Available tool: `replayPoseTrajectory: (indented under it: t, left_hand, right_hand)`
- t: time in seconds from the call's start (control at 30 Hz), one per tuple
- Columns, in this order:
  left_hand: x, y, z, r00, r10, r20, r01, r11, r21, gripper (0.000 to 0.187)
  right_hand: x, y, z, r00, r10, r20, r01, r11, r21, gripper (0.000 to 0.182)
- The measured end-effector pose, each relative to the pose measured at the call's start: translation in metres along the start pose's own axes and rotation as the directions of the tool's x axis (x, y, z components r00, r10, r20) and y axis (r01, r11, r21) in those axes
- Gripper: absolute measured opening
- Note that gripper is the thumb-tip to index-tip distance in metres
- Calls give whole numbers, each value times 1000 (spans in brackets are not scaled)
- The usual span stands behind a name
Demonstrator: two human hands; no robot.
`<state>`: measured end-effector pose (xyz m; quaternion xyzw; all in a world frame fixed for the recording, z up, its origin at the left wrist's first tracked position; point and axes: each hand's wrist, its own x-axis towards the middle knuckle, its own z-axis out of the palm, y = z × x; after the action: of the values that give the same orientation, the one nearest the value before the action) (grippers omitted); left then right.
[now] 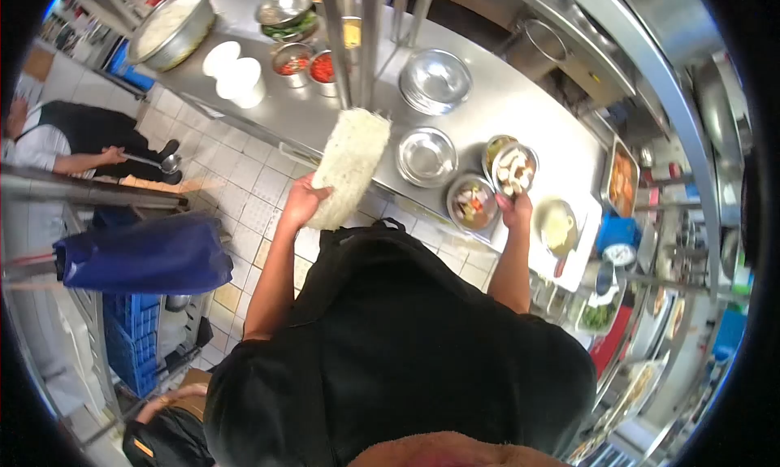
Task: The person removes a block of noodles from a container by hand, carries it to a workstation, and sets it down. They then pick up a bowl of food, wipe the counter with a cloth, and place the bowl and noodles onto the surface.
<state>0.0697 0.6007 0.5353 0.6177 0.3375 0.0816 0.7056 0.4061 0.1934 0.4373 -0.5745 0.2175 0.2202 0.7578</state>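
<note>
Pale slab [351, 166], long and flat, is clamped in your left hand [305, 201]. Thumb lies over its near-left edge; the other fingers are largely hidden. The slab slants away from that hand, its far end over the counter [524, 110], its near end over the floor just ahead of your torso. Cloth or food: cannot tell.

Right hand [515, 211]: fingers meet the near rim of a metal bowl [534, 156] holding pale pieces [513, 171]. Cannot tell whether they are clamped on that rim or on a piece at its edge. Another bowl shows partly behind this one, just beyond and left of the hand.

Just left of your right hand: a bowl of mixed chopped food [452, 210]. Farther left and beyond: a shiny metal bowl [427, 157], with a second, larger-looking one [435, 81] behind it. Right of the same hand: a white board [587, 244] carrying a bowl with pale contents; beyond its right edge, a blue scale [620, 239].

Beyond your left hand: metal tubs with red contents [325, 87]; to their left, white containers [240, 81]. Well left of that hand, a co-worker holds a ladle [169, 164].
</note>
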Motion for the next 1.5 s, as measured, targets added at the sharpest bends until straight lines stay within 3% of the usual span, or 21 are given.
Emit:
replayPoseTrajectory:
  t: [0.17,0.3,0.5,0.7,0.9,1.5]
  left_hand:
    - [0,0,-3,999,37,1,-37,999,31,33]
    - [-9,12,-8,999,0,35,6,984,-176,34]
    - [-14,8,-26,995,87,56,-61,934,-353,36]
    - [-6,-7,-35,997,68,39,-52,948,-313,38]
    - [-7,-23,-29,999,48,-13,-49,988,-145,33]
    - [-1,-71,-30,982,28,-187,-106,903,-417,35]
  right_hand:
    - [7,0,0,998,55,33,-56,998,22,32]
    - [6,0,-3,995,39,89,-42,999,31,30]
    - [3,2,0,997,73,19,-74,996,41,31]
    - [14,9,-5,997,78,-1,-77,993,84,26]
    - [11,9,-4,997,79,26,-81,989,126,31]
    - [16,8,-6,995,96,-7,-95,990,106,27]
